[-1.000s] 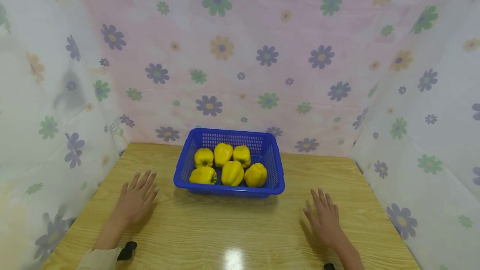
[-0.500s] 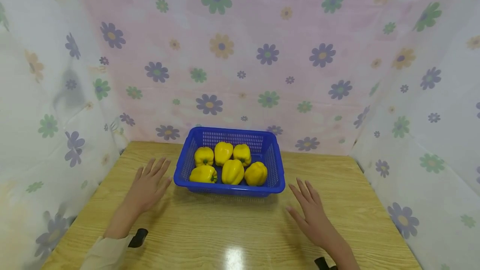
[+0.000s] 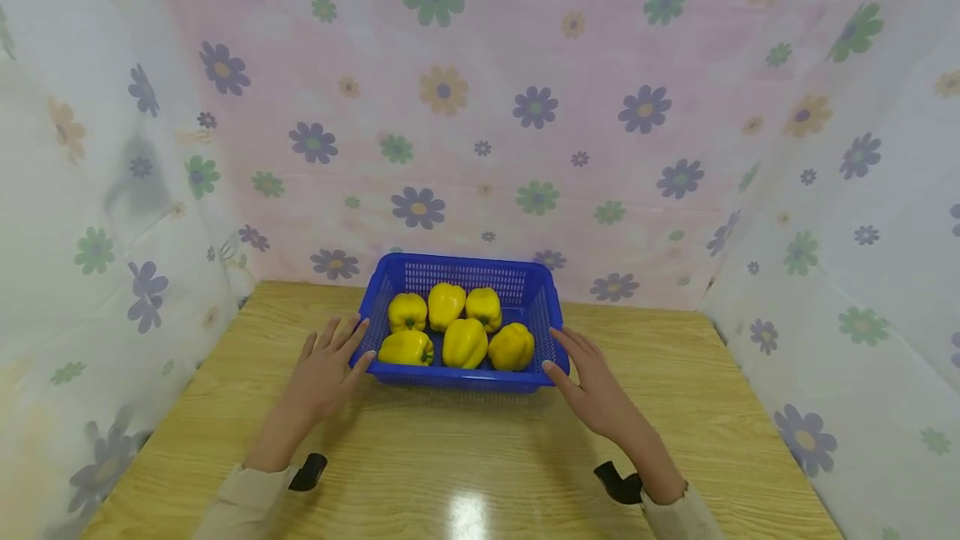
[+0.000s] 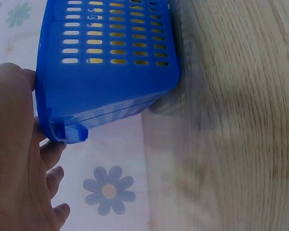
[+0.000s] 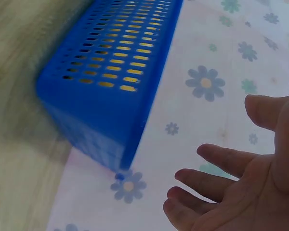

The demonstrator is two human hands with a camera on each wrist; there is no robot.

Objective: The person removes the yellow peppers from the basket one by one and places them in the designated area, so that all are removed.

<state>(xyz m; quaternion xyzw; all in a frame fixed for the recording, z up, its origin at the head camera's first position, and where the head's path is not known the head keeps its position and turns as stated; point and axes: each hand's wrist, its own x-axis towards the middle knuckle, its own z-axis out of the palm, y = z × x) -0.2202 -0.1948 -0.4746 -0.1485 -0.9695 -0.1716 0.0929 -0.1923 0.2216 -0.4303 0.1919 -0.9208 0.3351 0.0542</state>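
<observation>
A blue plastic basket [image 3: 465, 379] with slotted sides stands on the wooden table and holds several yellow bell peppers [image 3: 465, 344]. My left hand [image 3: 321, 377] is at its near left corner, thumb and fingertips right at the rim, as the left wrist view also shows. At the right end of the basket, my right hand [image 3: 596, 394] reaches over the rim in the head view. The right wrist view shows that hand [image 5: 236, 187] with spread, slightly bent fingers beside the basket wall [image 5: 86, 113], a gap between them. Neither hand has its fingers curled round the rim.
The light wood table [image 3: 465, 457] runs back to a flower-patterned cloth [image 3: 480, 107] close behind the basket. Similar cloth hangs at the left side [image 3: 97, 315] and at the right side [image 3: 840, 340]. Black bands [image 3: 618, 483] are on both wrists.
Both hands have moved inward and forward from either side of the table to the basket's ends. The basket and the bell peppers have stayed in place.
</observation>
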